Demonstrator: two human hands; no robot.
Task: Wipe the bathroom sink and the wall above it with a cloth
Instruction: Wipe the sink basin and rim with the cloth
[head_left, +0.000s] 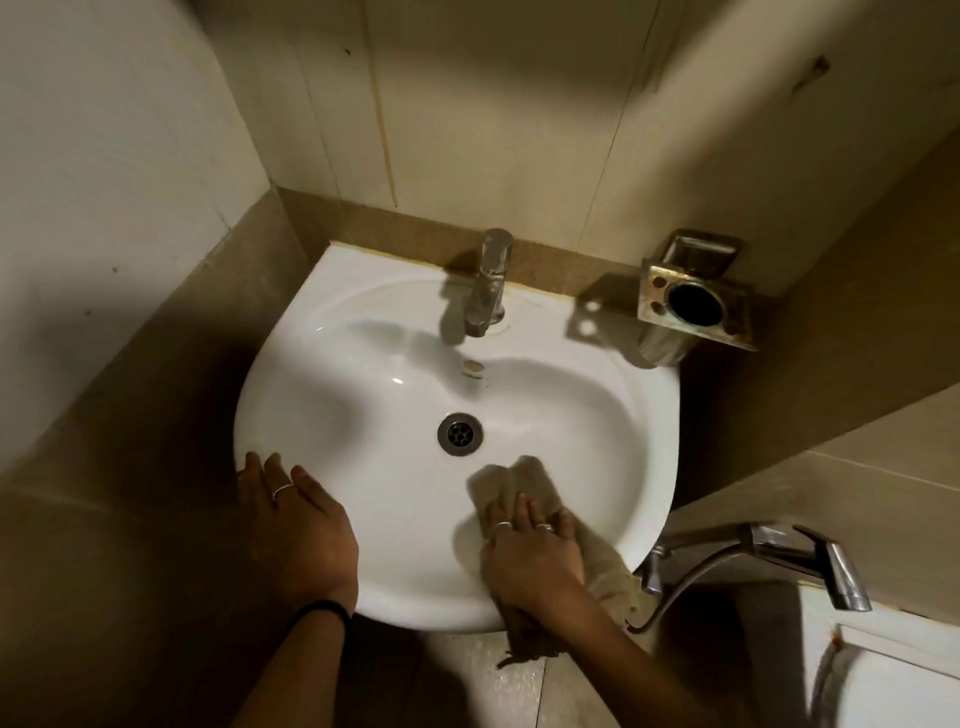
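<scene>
a person's right hand (530, 551) presses a beige cloth (514, 488) flat-fingered against the near inner slope of the sink (363, 374), the cloth's long axis running up toward the drain (460, 434) just beyond; the left hand (296, 519) (fingers spread, holding nothing) braces the near-left rim, the wall (493, 104) unwiped farthest off.

Cloth (524, 486) in sink (322, 332), before drain (460, 434)

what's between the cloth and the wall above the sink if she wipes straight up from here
The tap stands on the back rim of the sink, straight beyond the drain from the cloth under the right hand. The holder juts from the wall further right.
</scene>
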